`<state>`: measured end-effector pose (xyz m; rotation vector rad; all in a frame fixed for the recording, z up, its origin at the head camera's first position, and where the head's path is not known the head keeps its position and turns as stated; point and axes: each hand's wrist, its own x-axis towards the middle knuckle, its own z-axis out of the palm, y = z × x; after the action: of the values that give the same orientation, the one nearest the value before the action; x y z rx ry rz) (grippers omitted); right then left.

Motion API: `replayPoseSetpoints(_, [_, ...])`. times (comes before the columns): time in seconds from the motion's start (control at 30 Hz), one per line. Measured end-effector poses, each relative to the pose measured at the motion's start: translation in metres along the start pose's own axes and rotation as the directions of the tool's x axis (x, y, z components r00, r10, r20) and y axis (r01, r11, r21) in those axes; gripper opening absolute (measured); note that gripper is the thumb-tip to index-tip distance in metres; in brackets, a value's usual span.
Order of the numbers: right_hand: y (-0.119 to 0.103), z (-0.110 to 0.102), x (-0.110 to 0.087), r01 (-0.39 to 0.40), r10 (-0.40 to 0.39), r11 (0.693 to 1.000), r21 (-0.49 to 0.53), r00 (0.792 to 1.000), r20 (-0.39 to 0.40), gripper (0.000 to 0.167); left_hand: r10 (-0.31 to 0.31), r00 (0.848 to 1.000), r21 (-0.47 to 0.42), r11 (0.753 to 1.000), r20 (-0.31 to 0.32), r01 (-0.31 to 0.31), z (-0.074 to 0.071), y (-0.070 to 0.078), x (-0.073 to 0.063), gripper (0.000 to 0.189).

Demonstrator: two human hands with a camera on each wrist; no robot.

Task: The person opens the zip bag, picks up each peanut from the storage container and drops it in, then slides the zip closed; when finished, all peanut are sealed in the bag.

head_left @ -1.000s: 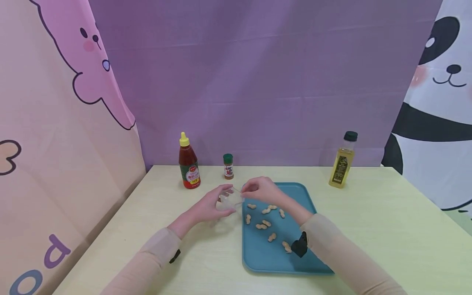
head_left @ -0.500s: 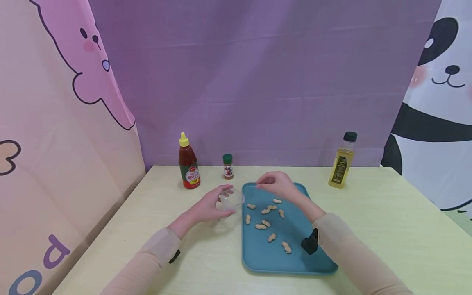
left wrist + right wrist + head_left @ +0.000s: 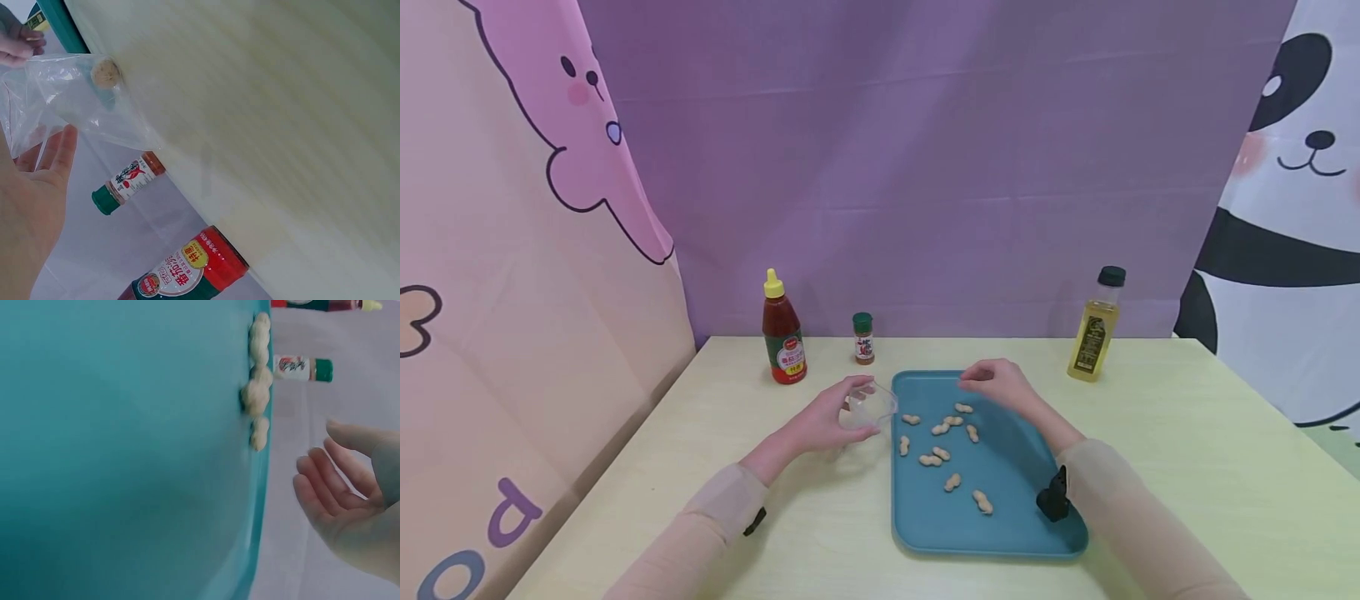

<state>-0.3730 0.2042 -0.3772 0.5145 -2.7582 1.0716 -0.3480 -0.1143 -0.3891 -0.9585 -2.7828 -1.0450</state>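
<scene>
My left hand [image 3: 833, 414] grips a clear plastic bag [image 3: 876, 404] at the left edge of the blue tray [image 3: 1022, 525], its mouth spread between thumb and fingers. A tan peanut [image 3: 106, 74] shows low in the bag in the left wrist view. My right hand [image 3: 1000, 385] hovers over the tray's far part, fingers loosely bent, nothing between thumb and fingertips in the right wrist view [image 3: 350, 487]. Several unshelled peanuts lie scattered on the tray, mostly on its left half, among them a peanut [image 3: 964, 408] closest to my right hand and another peanut [image 3: 982, 502] near the front.
Behind the bag stand a ketchup bottle [image 3: 785, 342] with a yellow cap and a small green-capped spice jar [image 3: 864, 342]. An oil bottle [image 3: 1093, 337] stands at the back right. A purple curtain [image 3: 925, 167] hangs behind the pale table [image 3: 1187, 450].
My right hand has drawn away from the bag's mouth, moving right over the tray, and a peanut it covered now shows. The left hand and bag have stayed in place.
</scene>
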Motion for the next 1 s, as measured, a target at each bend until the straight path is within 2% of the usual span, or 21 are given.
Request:
replayPoseSetpoints(0.2, [0.0101, 0.0011, 0.0, -0.013, 0.02, 0.998, -0.058, 0.991, 0.129, 0.029, 0.009, 1.0, 0.006, 1.0, -0.001, -0.009, -0.0005, 0.0008, -0.0005, 0.079])
replayPoseSetpoints(0.37, [0.0091, 0.003, -0.0009, -0.055, 0.07, 0.995, -0.081, 0.979, 0.194, 0.03, 0.003, 1.0, -0.011, 1.0, -0.002, -0.003, -0.0004, 0.0026, -0.0012, 0.078])
replayPoseSetpoints(0.5, [0.0066, 0.0039, -0.0016, -0.054, 0.074, 0.993, -0.1, 0.976, 0.204, 0.026, -0.002, 1.0, -0.012, 1.0, -0.003, 0.002, -0.001, 0.0035, -0.0011, 0.078])
replayPoseSetpoints(0.7, [0.0037, 0.0057, -0.0035, -0.008, 0.033, 0.994, -0.113, 0.976, 0.216, 0.016, -0.003, 1.0, 0.001, 1.0, -0.003, 0.003, -0.0009, 0.0037, -0.0014, 0.078])
replayPoseSetpoints(1.0, [0.0032, 0.0074, -0.0054, -0.029, 0.058, 0.992, -0.124, 0.969, 0.24, 0.018, 0.006, 1.0, 0.006, 1.0, -0.001, -0.006, -0.0007, 0.0041, -0.0017, 0.076])
